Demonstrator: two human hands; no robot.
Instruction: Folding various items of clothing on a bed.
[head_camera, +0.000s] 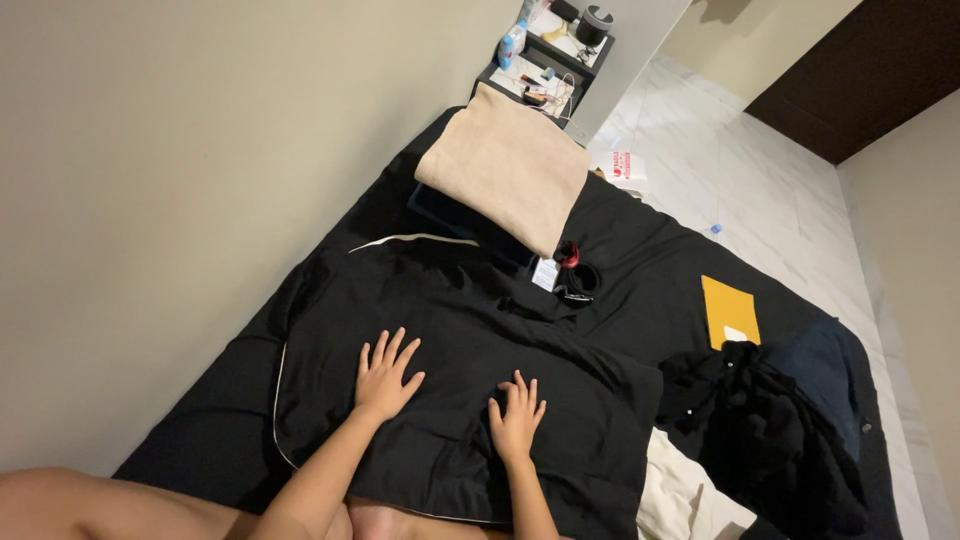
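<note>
Black bedding covers a bed by a plain wall. On it lies a black cloth garment with thin white edging (470, 400), spread flat. Left hand (384, 378) and right hand (516, 417) press on it, fingers spread wide, holding nothing. A tan folded blanket (505, 165) rests beyond. It looks like smoothing; a fold would need a pinched edge.

We've got both palms flat, fingers spread, on a black garment (470, 350): left hand (385, 380) just beside right hand (517, 415). Beige pillow (505, 165) well beyond them; dark clothes pile (770, 420) right of right hand.
</note>
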